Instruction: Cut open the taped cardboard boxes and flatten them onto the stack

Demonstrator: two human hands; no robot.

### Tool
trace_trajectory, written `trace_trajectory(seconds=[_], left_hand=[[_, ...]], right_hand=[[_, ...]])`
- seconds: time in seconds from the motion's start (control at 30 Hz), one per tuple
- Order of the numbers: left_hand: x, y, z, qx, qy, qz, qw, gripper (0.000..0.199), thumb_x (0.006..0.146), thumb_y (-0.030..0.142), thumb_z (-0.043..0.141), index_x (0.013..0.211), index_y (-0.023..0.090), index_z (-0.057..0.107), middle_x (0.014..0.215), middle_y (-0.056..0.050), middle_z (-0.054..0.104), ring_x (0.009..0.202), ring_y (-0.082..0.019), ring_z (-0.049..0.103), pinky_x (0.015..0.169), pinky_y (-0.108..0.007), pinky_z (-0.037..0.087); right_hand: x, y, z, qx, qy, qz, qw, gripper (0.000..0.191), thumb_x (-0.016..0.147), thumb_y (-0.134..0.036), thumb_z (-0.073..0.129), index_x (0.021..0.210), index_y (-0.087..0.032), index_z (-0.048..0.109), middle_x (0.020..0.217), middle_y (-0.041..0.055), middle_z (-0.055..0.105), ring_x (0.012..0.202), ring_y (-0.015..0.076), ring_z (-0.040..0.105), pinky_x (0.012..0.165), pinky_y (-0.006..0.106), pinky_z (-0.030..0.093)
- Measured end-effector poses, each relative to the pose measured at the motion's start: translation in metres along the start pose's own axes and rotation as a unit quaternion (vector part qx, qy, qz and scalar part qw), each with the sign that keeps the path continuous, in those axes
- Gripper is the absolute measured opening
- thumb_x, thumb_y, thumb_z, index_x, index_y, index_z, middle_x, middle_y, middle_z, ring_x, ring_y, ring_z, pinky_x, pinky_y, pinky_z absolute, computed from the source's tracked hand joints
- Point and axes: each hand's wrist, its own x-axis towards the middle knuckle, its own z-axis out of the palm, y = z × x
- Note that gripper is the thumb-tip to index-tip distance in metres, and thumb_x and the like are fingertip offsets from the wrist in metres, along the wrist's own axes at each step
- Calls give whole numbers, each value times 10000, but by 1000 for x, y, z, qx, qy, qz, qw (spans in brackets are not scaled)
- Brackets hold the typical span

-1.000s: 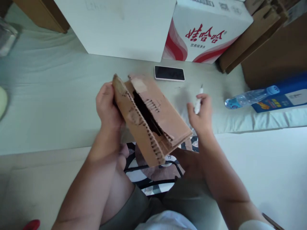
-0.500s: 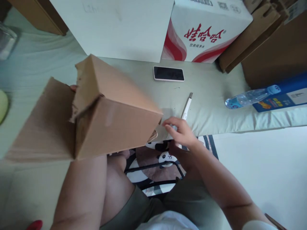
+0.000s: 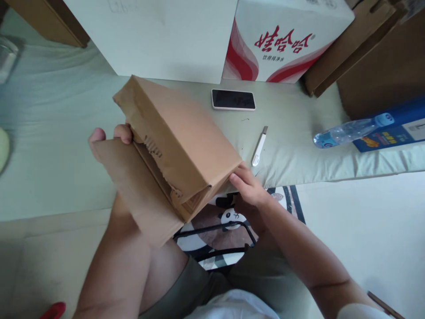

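A brown cardboard box (image 3: 199, 133) with torn flap edges is held tilted above my lap. My left hand (image 3: 111, 136) grips its left end by a loose flap; the fingers curl over the flap's top edge and the palm is hidden behind it. At the box's lower right corner my right hand (image 3: 247, 184) is closed on the cardboard, thumb in front. Just beyond that hand lies a white utility knife (image 3: 259, 147) with its blade out, apart from both hands. A phone (image 3: 233, 99) rests farther back on the pale green cloth.
Behind the phone stand a white panel (image 3: 159, 42) and a white and red carton (image 3: 275, 48). To the right are a water bottle (image 3: 352, 130), a blue box (image 3: 392, 133) and brown cartons (image 3: 378, 62). A panda-print mat (image 3: 229, 221) lies below.
The box has turned so that its torn open end faces more toward me. My right hand, apart from the box before, has taken hold of its corner. More left fingers show.
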Motion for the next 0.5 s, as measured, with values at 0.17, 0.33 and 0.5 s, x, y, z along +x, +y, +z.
trace_trajectory(seconds=[0.17, 0.33, 0.5], left_hand=[[2, -3, 20, -11, 142, -7, 990, 342, 849, 474, 447, 593, 250, 414, 655, -27, 552, 602, -199, 600, 810, -423, 632], [2, 12, 7, 90, -22, -102, 990, 519, 835, 546, 487, 920, 128, 781, 856, -150, 784, 824, -349, 762, 850, -544, 662], [13, 21, -3, 173, -13, -109, 979, 557, 889, 597, 474, 803, 140, 780, 679, -146, 710, 850, -375, 764, 786, -527, 660]], right_hand=[[-5, 13, 1, 174, 76, 126, 974, 660, 888, -884, 643, 1080, -276, 814, 1225, 73, 811, 1274, 332, 709, 1209, 525, 518], [-2, 11, -8, 299, 67, 128, 943, 531, 709, -687, 951, 1012, -274, 812, 1002, 32, 828, 951, 250, 763, 935, 412, 626], [2, 10, -17, 303, 114, 65, 944, 505, 745, -604, 963, 1116, -317, 774, 1118, 14, 817, 1038, 217, 754, 986, 375, 619]])
